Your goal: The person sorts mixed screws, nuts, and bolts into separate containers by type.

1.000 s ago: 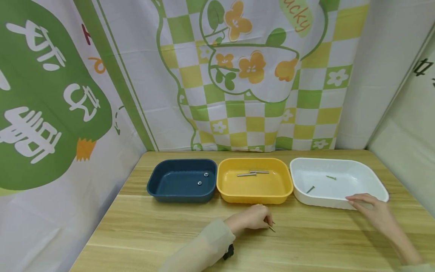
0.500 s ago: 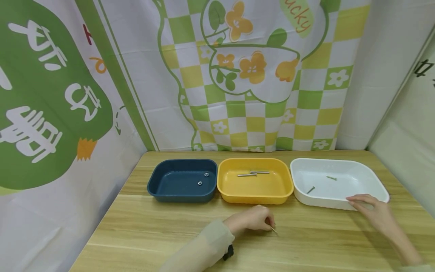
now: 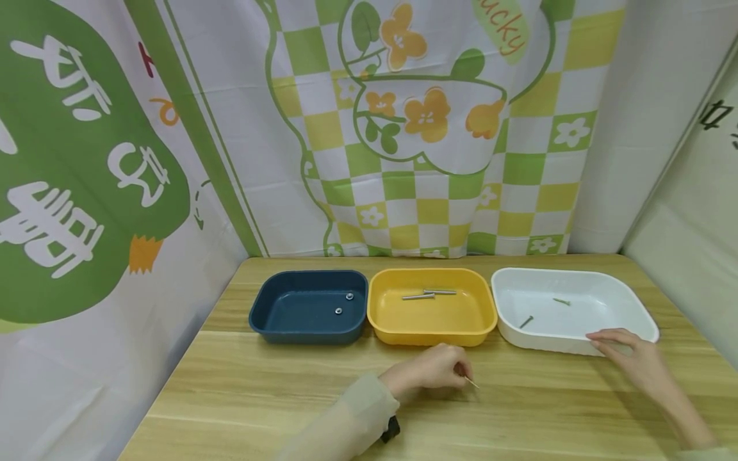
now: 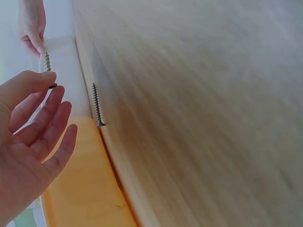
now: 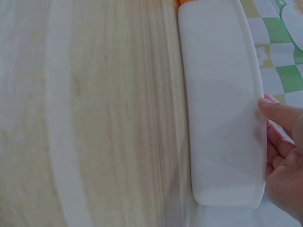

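Note:
My left hand (image 3: 441, 368) is over the table in front of the yellow tray (image 3: 432, 338), pinching a brass-coloured screw (image 4: 47, 61) between thumb and index finger. Its pointed end sticks out past the fingertips, while the other fingers are spread. A second, darker screw (image 4: 97, 105) shows beside the yellow tray in the left wrist view; the hand hides it in the head view. At the right, my right hand (image 3: 634, 362) grips the front rim of the white tray (image 5: 227, 104), thumb on the outer side. Inside that tray lie two greenish screws (image 3: 562, 301).
A dark blue tray (image 3: 308, 337) with two small nuts (image 3: 349, 296) stands at the left of the row. Two long silver bolts (image 3: 439, 292) lie in the yellow tray. The trays stand side by side on the wooden table (image 3: 277, 397); a printed cloth (image 3: 426, 211) hangs behind.
My left hand has shifted slightly to the right with the screw, whose tip now points further right. The right hand stays at the white tray's rim.

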`<state>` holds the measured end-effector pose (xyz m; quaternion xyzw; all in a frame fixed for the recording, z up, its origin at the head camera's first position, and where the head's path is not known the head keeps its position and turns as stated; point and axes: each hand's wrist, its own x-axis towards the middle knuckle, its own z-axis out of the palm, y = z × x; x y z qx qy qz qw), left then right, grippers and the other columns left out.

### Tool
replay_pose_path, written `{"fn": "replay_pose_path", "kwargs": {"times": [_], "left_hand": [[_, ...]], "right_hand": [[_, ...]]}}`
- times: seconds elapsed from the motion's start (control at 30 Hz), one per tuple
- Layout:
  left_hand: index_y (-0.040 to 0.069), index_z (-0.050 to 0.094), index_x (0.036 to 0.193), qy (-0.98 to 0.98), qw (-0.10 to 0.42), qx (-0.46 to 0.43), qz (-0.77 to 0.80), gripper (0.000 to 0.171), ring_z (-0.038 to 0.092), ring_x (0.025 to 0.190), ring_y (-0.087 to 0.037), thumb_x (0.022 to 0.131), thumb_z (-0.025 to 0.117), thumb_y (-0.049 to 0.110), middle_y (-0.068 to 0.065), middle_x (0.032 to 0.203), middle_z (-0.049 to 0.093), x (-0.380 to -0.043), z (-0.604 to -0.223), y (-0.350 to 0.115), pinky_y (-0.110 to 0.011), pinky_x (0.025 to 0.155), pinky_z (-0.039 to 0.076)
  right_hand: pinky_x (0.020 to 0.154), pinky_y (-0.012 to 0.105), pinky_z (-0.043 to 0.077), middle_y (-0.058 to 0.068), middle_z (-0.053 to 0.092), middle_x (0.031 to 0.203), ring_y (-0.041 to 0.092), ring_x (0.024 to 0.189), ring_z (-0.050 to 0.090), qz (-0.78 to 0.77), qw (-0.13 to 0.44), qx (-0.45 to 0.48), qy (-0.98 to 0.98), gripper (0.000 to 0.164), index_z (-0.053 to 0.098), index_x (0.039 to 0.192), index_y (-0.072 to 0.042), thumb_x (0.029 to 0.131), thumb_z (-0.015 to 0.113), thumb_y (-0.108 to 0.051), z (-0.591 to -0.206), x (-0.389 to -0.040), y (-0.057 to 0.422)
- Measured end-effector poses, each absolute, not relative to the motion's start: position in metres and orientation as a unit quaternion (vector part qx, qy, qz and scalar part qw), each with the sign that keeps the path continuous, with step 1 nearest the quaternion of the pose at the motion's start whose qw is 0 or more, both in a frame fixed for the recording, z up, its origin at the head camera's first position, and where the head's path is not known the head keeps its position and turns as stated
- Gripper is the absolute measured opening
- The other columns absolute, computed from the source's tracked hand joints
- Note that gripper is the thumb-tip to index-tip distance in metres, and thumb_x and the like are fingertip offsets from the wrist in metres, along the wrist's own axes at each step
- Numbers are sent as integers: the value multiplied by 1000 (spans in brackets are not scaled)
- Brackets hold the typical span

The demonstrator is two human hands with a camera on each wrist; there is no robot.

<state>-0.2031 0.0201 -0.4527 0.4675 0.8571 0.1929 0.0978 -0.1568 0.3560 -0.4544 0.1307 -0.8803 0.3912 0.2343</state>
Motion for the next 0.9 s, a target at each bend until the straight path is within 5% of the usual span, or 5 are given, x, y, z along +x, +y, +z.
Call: {"fn": "replay_pose_path", "kwargs": {"times": [0.9], "left_hand": [[14, 66, 86, 863, -26, 442, 243, 9, 50, 78, 5, 78, 65, 14, 9, 83, 59, -200, -440, 38, -3, 70, 34]], "right_hand": [[74, -1, 25, -33, 54, 87, -23, 88, 42, 399, 243, 138, -873, 16, 68, 83, -7, 76, 62, 7, -458, -159, 357]]}}
